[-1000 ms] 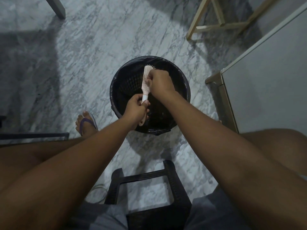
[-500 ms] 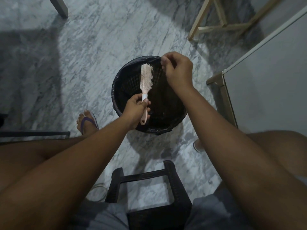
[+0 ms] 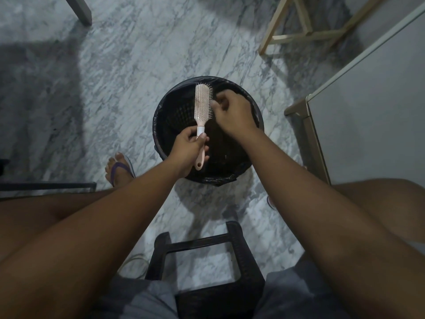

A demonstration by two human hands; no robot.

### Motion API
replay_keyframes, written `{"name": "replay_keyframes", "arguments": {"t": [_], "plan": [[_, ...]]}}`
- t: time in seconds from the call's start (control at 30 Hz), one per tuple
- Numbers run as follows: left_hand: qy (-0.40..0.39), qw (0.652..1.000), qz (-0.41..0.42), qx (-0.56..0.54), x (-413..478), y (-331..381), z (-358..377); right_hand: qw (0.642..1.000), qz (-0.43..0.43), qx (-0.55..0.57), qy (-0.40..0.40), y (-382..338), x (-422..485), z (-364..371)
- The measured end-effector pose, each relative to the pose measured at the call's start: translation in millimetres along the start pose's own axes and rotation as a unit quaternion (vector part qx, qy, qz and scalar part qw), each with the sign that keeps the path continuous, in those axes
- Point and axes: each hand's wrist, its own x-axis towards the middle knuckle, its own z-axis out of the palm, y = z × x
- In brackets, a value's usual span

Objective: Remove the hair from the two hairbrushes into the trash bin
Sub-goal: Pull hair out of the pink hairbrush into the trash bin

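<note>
A pale pink hairbrush is held upright over the round black trash bin, bristles facing up toward me. My left hand grips its handle at the bin's near rim. My right hand hovers over the bin right beside the brush head, fingers curled and pinched at the bristles' right edge. Any hair between those fingertips is too fine to make out. Only one brush is in view.
The bin stands on a grey marble floor. A dark stool frame sits between my knees. A white cabinet stands at right, wooden legs at the back, my sandalled foot left of the bin.
My right hand pulled away from the brush up to the bin's far right rim, then came back down to the brush head's right side. The left hand kept its hold on the handle.
</note>
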Motion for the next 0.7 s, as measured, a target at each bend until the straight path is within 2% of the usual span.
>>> {"name": "replay_keyframes", "arguments": {"t": [0.07,0.2,0.33,0.47,0.7], "plan": [[-0.004,1.0,0.0,0.006,0,0,1,0.999,-0.037,-0.011,-0.021,-12,6,4],[-0.03,0.998,-0.033,-0.033,-2,5,-4,0.992,-0.048,-0.072,-0.087,-22,12,10],[-0.087,0.991,-0.042,-0.088,-5,9,-11,0.988,-0.066,-0.129,-0.046,-28,15,12],[-0.127,0.973,-0.075,-0.179,-6,10,-14,0.989,-0.053,-0.138,-0.03,-35,15,9],[-0.128,0.968,-0.077,-0.203,-6,15,-8,0.991,-0.018,-0.128,-0.033,-41,19,5]]}}
